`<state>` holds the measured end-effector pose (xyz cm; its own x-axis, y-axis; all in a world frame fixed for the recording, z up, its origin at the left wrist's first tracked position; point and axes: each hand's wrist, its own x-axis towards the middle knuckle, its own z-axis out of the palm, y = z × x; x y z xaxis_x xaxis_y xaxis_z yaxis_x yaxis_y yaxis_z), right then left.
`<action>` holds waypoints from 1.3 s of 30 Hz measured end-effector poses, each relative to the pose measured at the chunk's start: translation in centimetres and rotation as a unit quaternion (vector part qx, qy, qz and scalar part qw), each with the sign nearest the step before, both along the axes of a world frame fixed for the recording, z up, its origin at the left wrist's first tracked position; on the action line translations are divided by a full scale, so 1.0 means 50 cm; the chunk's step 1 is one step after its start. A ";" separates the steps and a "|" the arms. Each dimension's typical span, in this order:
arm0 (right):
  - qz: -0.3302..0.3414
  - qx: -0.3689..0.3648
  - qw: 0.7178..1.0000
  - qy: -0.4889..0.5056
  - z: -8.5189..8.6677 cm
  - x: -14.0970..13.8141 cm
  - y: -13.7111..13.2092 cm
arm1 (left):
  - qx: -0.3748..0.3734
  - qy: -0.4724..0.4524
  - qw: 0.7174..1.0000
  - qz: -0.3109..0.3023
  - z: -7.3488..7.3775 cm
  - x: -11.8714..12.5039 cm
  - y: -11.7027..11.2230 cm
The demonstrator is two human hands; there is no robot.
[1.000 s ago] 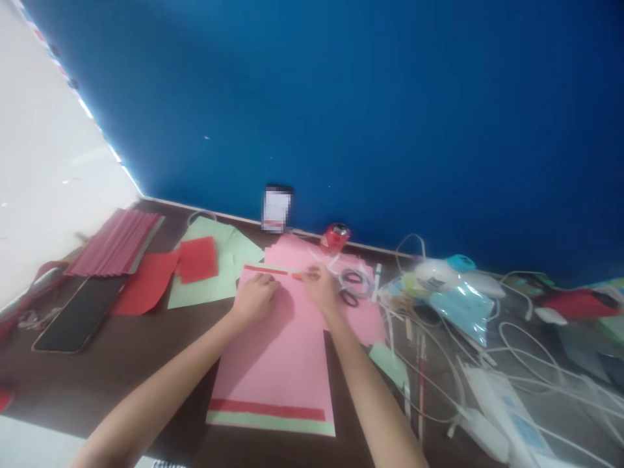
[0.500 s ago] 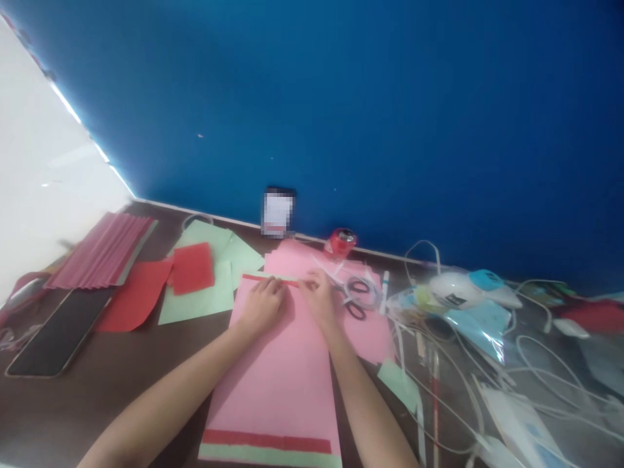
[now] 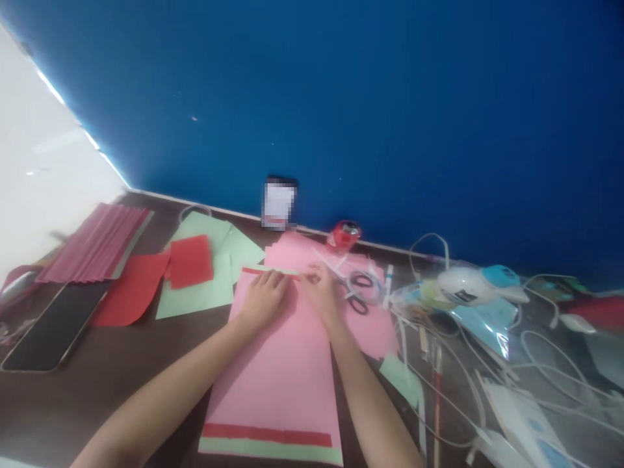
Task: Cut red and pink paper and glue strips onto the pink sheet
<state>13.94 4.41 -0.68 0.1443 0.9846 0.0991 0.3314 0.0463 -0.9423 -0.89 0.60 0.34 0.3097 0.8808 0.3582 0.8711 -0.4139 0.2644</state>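
Left hand: flat, fingers pressing thin red paper strip onto large pink paper sheet.
Right hand: fingertips pinching strip's right end.
Strip: likely light, floppy, tearable; best held by its ends.
Beyond right hand: scissors.

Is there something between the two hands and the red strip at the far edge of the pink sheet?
Nothing visible. The left hand and right hand lie on the pink sheet, fingertips already at the red strip. The scissors lie to the right, clear of it.
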 end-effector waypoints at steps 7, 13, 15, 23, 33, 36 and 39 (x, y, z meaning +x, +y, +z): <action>-0.003 -0.015 1.000 -0.016 0.000 0.000 0.001 | -0.007 -0.005 1.000 0.006 0.013 0.008 0.000; 0.006 -0.009 1.000 0.005 -0.004 0.008 0.009 | -0.032 -0.027 0.999 0.027 0.009 0.007 0.004; 0.004 -0.013 1.000 0.012 -0.004 0.012 0.014 | -0.034 -0.027 0.999 0.027 0.009 0.006 0.004; 0.000 -0.036 0.998 0.055 0.009 0.020 0.016 | -0.020 -0.034 0.999 0.021 0.003 0.005 0.004; -0.001 -0.036 0.999 0.020 0.002 0.008 0.016 | -0.012 -0.034 0.999 0.018 0.001 0.006 0.004; -0.004 -0.037 0.999 0.017 0.004 0.006 0.016 | -0.014 -0.032 0.999 0.018 0.001 0.006 0.004; -0.006 -0.038 0.999 0.009 0.005 0.005 0.018 | -0.019 -0.033 0.999 0.018 0.001 0.006 0.004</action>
